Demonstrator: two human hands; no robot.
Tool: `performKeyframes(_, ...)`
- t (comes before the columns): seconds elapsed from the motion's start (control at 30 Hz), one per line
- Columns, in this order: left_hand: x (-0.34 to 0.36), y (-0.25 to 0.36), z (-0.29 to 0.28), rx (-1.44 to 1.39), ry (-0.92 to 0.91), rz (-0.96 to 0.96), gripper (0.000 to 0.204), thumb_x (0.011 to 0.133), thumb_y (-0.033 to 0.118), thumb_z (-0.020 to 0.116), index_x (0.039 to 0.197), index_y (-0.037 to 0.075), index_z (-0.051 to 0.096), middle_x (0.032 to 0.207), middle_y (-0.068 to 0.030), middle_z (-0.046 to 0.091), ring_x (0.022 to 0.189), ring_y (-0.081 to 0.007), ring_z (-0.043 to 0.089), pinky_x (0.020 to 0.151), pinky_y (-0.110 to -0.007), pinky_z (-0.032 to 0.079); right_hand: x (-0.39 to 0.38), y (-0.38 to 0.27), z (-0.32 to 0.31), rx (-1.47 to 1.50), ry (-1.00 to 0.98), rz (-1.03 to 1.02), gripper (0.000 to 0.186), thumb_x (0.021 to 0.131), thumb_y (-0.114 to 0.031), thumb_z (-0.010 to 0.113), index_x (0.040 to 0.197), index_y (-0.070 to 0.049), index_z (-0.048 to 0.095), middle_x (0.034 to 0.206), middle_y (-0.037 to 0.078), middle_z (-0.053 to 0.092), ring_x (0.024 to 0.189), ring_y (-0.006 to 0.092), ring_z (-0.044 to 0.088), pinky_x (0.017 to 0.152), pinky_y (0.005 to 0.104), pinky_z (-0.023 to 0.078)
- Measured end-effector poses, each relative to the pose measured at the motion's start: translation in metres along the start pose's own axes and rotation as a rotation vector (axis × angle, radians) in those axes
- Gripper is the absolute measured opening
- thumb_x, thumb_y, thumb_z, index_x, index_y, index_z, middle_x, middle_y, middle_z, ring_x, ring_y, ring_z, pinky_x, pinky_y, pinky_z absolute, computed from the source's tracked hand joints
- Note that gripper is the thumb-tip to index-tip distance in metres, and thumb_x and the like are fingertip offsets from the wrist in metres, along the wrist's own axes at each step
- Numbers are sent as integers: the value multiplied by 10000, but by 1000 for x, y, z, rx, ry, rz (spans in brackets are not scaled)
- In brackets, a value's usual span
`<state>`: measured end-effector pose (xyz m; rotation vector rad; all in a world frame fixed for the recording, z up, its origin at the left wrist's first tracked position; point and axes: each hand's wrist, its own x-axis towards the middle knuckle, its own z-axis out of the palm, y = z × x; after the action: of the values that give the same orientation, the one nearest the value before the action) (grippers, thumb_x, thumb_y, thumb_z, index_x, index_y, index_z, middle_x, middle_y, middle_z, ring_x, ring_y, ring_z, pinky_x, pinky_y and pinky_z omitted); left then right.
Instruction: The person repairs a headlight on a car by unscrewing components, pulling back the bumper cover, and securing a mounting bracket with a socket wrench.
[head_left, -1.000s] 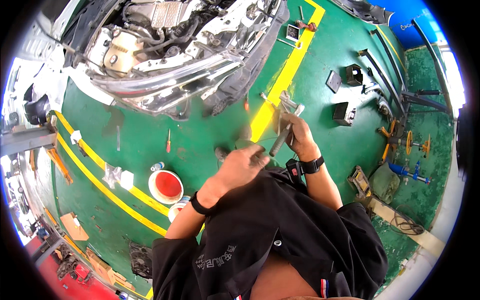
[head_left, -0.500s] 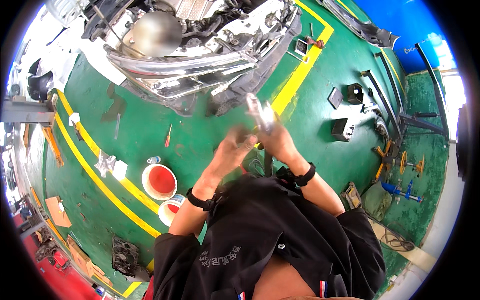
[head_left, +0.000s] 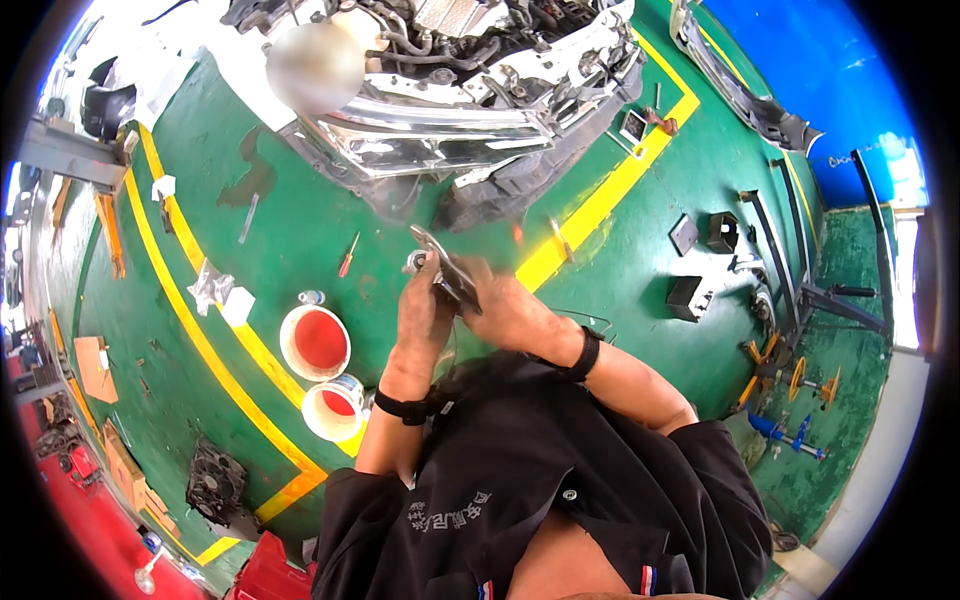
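Note:
My left hand [head_left: 420, 300] and my right hand [head_left: 500, 315] are together in front of my body, both closed on a silver and dark metal tool [head_left: 440, 262]. It is tilted, its flat upper end rising toward the upper left and a round bright piece beside my left thumb; fingers hide much of it. Beyond them is the opened front of a car [head_left: 430, 140], with engine parts and a bare headlamp area showing. A red-handled screwdriver [head_left: 349, 255] lies on the green floor [head_left: 380, 250] to the left of my hands.
White buckets with red insides [head_left: 315, 343] stand at lower left by yellow floor lines [head_left: 200, 340]. Black boxes [head_left: 690, 298], metal stands [head_left: 830, 305] and a detached bumper piece [head_left: 740, 100] lie rightward. A fan assembly [head_left: 215, 480] is at lower left, a grey lift arm [head_left: 70, 150] upper left.
My hands have moved left and closed together round the metal tool, whose upper end has swung from right to upper left. The view has shifted, so the car appears farther right.

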<state>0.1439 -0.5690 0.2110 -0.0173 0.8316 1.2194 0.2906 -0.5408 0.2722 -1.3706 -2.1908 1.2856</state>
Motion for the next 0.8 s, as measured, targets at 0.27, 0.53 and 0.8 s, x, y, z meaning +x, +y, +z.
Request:
performKeyframes(0.27,-41,48,-37,-26,216,230,174,930,180,669,976,39,577,831,-76,621,756,-207,636,737,-362,523,13,-17,6,78,-144,-172,404,870,-200,693,1172,13,531,1000,262,662,885,364,692,766,451,548)
performKeyframes(0.53,-92,100,-133,-186,335,501,110,930,78,613,902,85,507,720,-25,542,622,-139,540,644,-303,490,73,-21,-65,-1,66,-113,243,908,-180,672,1092,-21,656,884,131,702,795,199,679,729,338,539)
performKeyframes(0.8,-124,109,-174,-360,490,577,129,896,64,623,860,88,501,690,-11,514,588,-155,527,622,-323,487,211,3,-133,297,244,-112,197,940,-128,626,1050,30,666,849,66,716,726,101,683,637,244,531)
